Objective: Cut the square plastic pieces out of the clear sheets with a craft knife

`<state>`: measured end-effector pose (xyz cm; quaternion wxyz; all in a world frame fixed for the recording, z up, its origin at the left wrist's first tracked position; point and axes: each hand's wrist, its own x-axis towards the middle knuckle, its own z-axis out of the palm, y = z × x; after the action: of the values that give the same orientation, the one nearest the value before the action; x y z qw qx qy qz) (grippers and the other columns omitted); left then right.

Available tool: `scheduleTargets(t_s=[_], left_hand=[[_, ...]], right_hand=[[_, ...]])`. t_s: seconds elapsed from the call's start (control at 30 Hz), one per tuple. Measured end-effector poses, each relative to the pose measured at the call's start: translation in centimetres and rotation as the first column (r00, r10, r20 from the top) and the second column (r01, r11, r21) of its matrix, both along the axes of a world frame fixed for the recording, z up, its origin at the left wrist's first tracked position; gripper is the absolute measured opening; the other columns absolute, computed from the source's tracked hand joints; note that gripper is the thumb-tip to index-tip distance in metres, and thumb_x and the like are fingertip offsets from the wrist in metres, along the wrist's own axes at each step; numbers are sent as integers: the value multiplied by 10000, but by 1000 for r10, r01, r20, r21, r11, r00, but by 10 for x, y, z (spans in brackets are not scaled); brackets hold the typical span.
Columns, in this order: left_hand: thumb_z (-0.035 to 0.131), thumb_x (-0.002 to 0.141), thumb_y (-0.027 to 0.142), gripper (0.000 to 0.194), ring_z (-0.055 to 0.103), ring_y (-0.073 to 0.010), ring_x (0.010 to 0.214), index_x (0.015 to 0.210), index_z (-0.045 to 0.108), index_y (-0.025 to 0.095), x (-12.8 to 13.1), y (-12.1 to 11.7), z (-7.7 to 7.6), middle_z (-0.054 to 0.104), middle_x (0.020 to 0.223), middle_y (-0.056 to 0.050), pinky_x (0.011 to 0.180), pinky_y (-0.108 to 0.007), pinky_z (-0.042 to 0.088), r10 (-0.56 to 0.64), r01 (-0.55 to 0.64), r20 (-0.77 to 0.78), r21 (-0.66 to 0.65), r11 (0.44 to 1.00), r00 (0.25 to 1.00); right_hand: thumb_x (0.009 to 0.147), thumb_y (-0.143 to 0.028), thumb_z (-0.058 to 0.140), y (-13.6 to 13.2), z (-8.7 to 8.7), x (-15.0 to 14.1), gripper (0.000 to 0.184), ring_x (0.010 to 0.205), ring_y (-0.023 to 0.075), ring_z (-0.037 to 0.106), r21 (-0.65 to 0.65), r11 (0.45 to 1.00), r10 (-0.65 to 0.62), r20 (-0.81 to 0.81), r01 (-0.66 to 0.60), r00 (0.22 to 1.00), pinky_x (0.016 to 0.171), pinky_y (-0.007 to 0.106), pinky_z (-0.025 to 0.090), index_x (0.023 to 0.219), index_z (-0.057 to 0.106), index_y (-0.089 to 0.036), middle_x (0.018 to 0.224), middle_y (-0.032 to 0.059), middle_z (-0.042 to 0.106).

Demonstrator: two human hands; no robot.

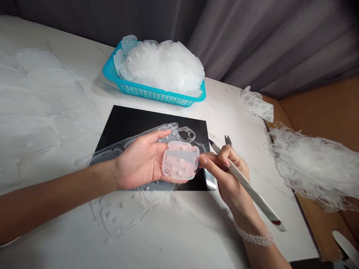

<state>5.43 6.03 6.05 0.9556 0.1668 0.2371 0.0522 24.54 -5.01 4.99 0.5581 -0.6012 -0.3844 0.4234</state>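
Observation:
A small translucent, rubbery-looking plate (181, 161) with slots and little raised nubs rests across the fingers of my left hand (147, 158), which is turned palm up beneath it. My right hand (228, 168) pinches the plate's right edge between thumb and finger. That hand also holds a slim pale tool (249, 183) with a dark pointed tip, its long flat handle slanting down to the right; its exact kind is unclear. Under my hands, a clear moulded sheet (112, 151) with similar shapes lies partly on a black board (131, 121).
A blue basket (157, 96) heaped with translucent plates stands behind the board. More clear sheets (42, 101) spread over the left of the table. At right, tangled clear offcuts (311, 168) pile over a cardboard box (322, 101). Dark metal tool tips (228, 141) show beyond my right hand.

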Motion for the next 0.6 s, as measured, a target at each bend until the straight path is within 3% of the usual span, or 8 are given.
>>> scheduleTargets(t_s=[0.23,0.43,0.5,0.6], left_hand=[[428,917,572,694,561,-405,1262,1360,546,52,0,1,0,616,1349,-224,1062,-568,411,-8,8,-18,-12,1000,1000],[445,910,583,704,529,-413,1296,1352,542,43,0,1,-3,675,1236,-242,1047,-578,423,-10,9,-38,-18,1000,999],[453,917,563,672,526,-404,1301,1339,551,49,0,1,-5,660,1270,-233,1034,-570,443,13,-14,-41,-20,1000,999],[475,927,528,620,565,-373,1265,1340,552,73,0,2,-7,640,1311,-216,1012,-526,481,76,-76,-107,6,997,991]], right_hand=[[809,-204,778,1,1,1,458,621,136,617,-7,999,-38,15,38,999,569,271,455,680,341,-242,665,-26,696],[824,-208,763,1,5,-3,418,449,136,654,-49,998,17,-143,-24,990,353,238,457,740,355,-246,874,11,759],[827,-190,760,0,6,-4,413,530,157,706,-44,998,32,-158,-40,987,387,232,513,746,359,-245,893,16,766],[842,-144,739,-2,8,-3,408,735,179,758,10,998,56,-171,-55,984,601,276,626,749,355,-246,895,13,780]])
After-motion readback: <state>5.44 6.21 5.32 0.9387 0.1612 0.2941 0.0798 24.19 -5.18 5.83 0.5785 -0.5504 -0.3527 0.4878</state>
